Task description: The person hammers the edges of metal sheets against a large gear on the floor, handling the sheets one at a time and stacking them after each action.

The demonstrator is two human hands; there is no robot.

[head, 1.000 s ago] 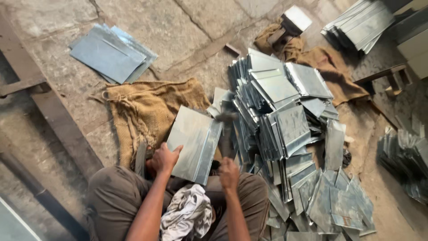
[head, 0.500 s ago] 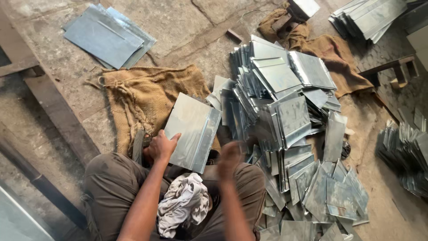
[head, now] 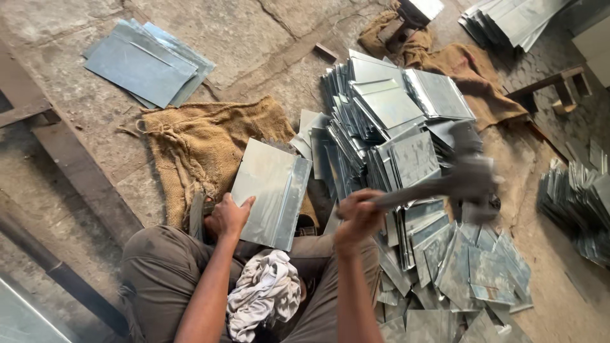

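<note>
My left hand [head: 229, 216] rests flat on the near left corner of a folded grey metal sheet [head: 270, 190] that lies in front of my knees, partly on a piece of burlap [head: 203, 143]. My right hand [head: 357, 219] grips the handle of a hammer [head: 467, 181], raised and motion-blurred to the right, over a pile of bent metal sheets [head: 394, 140]. A crumpled white rag [head: 267, 292] lies in my lap.
A flat stack of sheets [head: 143, 63] lies at the far left. More sheet piles sit at the top right [head: 508, 22] and the right edge [head: 578, 203]. Loose sheets [head: 470, 267] are scattered near my right knee. Dark steel beams [head: 70, 171] run along the left. Another burlap sack [head: 457, 67] lies behind the pile.
My right hand has swung the hammer up and out to the right from over the sheet's right edge. My left hand still holds the sheet down.
</note>
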